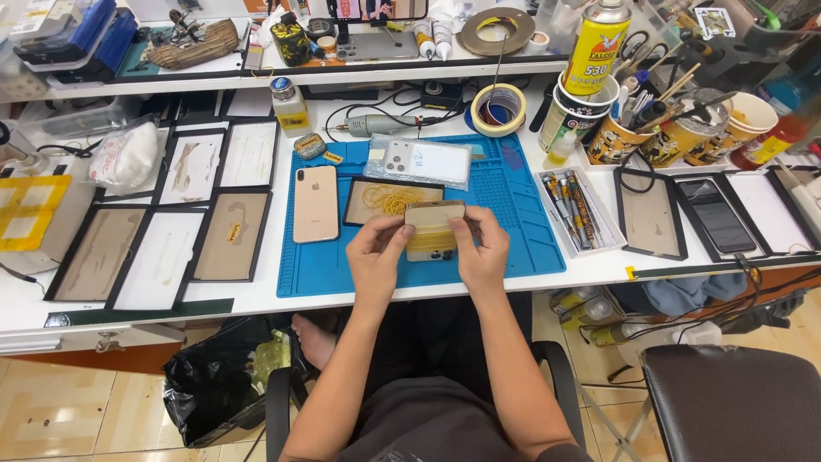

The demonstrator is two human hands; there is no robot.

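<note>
Over the front edge of the blue mat (513, 214), a small tan rectangular piece (434, 216) is held up between both hands, just above a gold phone (430, 248) lying camera-side up on the mat. The piece's long axis runs left to right, crosswise to the forearms. Its left end is pinched by the left hand (376, 252), thumb over the front face; its right end is pinched by the right hand (481, 248) the same way. Both hands are closed on it, neither nearer than the other; the piece sits dead centre between them. What lies under the fingers cannot be made out, and whether the piece touches the phone below cannot be told.

Just beyond the piece, a dark-framed tray (389, 201) with a yellow tangle inside is seen on the mat. Left of that, a second gold phone (315, 204) lies face down, long axis pointing away from the person. A clear bag with phone parts (423, 160) rests further back. Right of the mat, a white box of tools (571, 210) sits on the surface (256, 295). Framed panels (231, 235) are laid out well to the left.
</note>
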